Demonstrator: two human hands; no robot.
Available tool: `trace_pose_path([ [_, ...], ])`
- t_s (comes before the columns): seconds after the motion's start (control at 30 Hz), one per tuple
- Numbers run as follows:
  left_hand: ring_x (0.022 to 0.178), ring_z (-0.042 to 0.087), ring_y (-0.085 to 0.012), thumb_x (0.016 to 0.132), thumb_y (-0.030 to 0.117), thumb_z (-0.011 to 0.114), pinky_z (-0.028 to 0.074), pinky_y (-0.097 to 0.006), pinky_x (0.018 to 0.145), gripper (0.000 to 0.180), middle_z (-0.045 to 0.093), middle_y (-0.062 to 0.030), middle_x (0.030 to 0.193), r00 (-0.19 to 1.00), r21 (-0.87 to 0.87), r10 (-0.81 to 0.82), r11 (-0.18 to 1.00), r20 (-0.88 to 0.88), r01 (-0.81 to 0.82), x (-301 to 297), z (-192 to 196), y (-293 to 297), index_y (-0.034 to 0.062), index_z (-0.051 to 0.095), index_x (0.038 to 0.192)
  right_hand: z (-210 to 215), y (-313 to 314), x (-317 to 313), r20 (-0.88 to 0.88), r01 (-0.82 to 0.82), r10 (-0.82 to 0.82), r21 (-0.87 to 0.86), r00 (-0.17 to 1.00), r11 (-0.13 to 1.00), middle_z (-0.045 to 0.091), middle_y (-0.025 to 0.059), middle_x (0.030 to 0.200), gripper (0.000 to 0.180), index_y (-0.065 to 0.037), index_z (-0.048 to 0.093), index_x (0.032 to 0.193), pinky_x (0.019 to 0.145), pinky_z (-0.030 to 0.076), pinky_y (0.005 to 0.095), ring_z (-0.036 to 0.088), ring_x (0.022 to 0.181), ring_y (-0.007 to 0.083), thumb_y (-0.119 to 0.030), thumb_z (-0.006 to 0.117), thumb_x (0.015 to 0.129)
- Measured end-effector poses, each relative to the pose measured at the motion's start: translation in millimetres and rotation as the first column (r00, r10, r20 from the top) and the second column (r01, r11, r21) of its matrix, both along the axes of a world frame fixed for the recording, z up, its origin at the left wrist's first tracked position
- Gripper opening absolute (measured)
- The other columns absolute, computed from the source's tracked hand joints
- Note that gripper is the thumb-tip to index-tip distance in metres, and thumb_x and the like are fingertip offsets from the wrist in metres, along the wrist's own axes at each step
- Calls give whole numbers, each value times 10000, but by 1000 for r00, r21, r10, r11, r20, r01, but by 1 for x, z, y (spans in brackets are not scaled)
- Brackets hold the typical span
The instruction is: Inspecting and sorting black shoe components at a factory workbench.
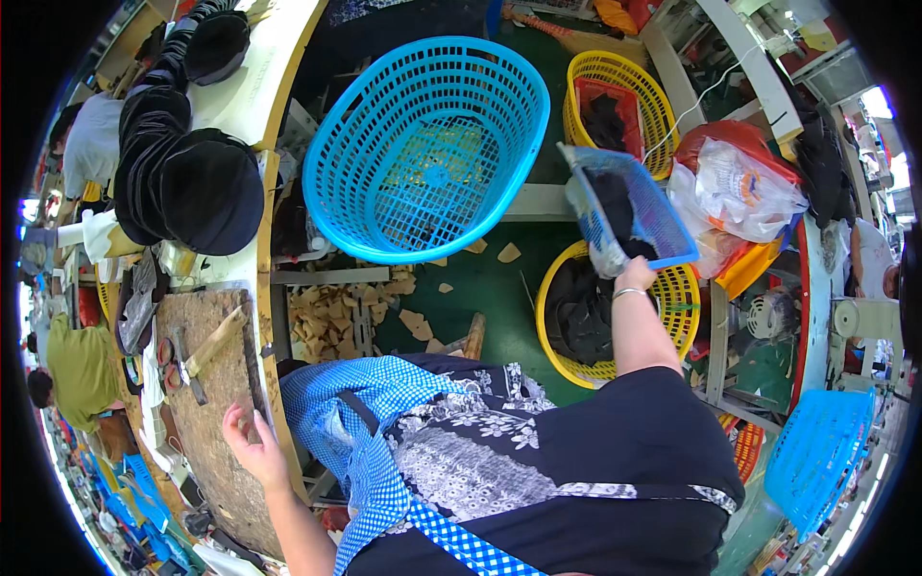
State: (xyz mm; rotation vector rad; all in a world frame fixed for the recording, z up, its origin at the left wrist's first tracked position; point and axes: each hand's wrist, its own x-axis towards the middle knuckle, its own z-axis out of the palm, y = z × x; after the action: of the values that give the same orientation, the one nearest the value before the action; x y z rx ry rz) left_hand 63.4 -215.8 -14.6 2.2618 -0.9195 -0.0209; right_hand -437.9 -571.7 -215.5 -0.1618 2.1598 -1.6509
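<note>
while we lean away from the table (206,422), our right hand (636,276) holds a small blue tray-like basket (642,206) by its lower rim, fingers closed around the edge. it is tipped steeply over the yellow basket (684,305) on the floor to our right. dark fabric pieces (615,206) show inside the tilted basket, and a heap of similar dark pieces (581,312) already lies in the yellow basket below. so we judge the emptying to be under way but unfinished: part of the load seems to be down there, and some cloth clings inside the blue one.

our left hand (252,437) rests flat and open on the right edge of the worn wooden table, holding nothing, as if bracing us. near it, further in from that edge, lie a wooden-handled tool (213,344) and a metal tool (187,370), both untouched.

a large empty blue basket (427,149) stands tilted ahead of us, and a second yellow basket (615,106) beyond it holds more dark material. stacked dark caps (197,182) sit on the far table. tan offcuts (331,312) litter the floor beside the table.

whether the tilted basket's remaining pieces are loose or caught, we cannot tell.
</note>
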Motion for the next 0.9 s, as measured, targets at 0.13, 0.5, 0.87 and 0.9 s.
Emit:
trace_pose_path([
  [0.13,1040,452,-216,805,45,537,393,-320,825,221,459,-116,1143,999,42,35,998,8,-36,-3,3,-4,40,466,1014,-95,7,25,51,68,-76,141,996,988,589,253,896,274,124,529,897,743,448,390,588,834,327,-60,528,694],
  [0.5,1041,443,-344,759,10,547,347,-413,904,168,458,-174,1104,957,276,-130,960,259,55,-27,9,0,24,495,918,-179,-2,97,338,-221,48,494,940,841,606,219,948,306,123,562,931,729,470,370,604,882,286,-126,573,753],
  [0.87,1076,424,-356,760,-3,550,343,-429,911,153,435,-190,1145,960,319,-110,948,256,24,-37,5,11,12,496,902,-180,-35,157,908,-537,209,21,364,843,566,93,955,257,-131,472,1072,684,452,466,560,866,292,-277,495,862],
  [0.9,1081,422,-357,760,-6,551,343,-431,913,152,431,-190,1151,957,321,-112,947,268,21,-38,5,14,10,498,902,-157,-31,174,908,-623,228,45,351,781,574,92,935,254,-139,490,1053,674,449,448,563,865,281,-315,478,869],
])
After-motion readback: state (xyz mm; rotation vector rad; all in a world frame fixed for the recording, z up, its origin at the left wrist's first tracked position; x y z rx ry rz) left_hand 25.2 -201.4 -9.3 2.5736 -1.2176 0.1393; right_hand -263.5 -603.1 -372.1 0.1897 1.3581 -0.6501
